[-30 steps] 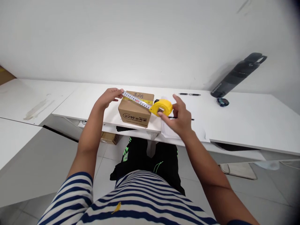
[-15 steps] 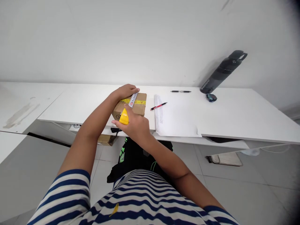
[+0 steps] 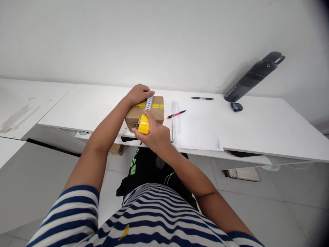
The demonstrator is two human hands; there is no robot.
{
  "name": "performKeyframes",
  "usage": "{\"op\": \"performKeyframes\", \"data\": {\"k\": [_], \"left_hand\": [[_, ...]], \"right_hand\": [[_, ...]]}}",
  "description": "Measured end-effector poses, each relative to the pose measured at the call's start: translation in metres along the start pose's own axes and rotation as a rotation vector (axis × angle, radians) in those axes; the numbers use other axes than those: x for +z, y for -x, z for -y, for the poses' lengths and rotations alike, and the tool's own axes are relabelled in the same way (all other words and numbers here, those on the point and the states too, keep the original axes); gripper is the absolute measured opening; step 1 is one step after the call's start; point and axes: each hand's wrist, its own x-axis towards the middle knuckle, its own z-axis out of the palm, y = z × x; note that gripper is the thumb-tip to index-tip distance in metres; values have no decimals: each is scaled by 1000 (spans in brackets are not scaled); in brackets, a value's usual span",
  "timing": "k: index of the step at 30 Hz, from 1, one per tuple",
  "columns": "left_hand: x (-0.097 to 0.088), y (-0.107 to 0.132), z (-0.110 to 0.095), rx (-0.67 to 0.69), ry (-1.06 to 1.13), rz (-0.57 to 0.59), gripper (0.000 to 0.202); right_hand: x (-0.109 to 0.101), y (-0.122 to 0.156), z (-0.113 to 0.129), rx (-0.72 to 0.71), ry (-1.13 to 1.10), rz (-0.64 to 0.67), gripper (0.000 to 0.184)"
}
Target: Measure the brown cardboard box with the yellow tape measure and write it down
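A brown cardboard box [image 3: 131,117] with yellow tape across its top sits at the desk's front edge; part of a circled number shows on its near side. Across the top runs the silver blade of a tape measure [image 3: 144,124], its numbers facing up. My right hand [image 3: 156,133] is closed around the yellow case at the box's near side. At the far edge, my left hand [image 3: 139,94] pinches the blade's end against the box, fingers curled over it and partly hidden.
Right of the box lies a stack of white paper [image 3: 197,127] with a red and black pen [image 3: 177,114] on it. Farther back are a black pen [image 3: 202,98], a dark bottle [image 3: 253,77] against the wall and a small dark round object [image 3: 236,107].
The yellow case has moved nearer the box's top edge, and less blade shows between my hands. More of the circled number is visible. The whole view has shifted slightly.
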Motion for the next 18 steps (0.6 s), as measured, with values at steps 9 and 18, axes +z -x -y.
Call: {"op": "performKeyframes", "data": {"k": [9,18], "left_hand": [[-22,98,-41,48,183,-332,33],[25,140,12,48,-332,-227,82]], "right_hand": [[-31,-12,-85,-296,-44,-294,64],[-6,-2,-119,-395,31,-453,37]]}}
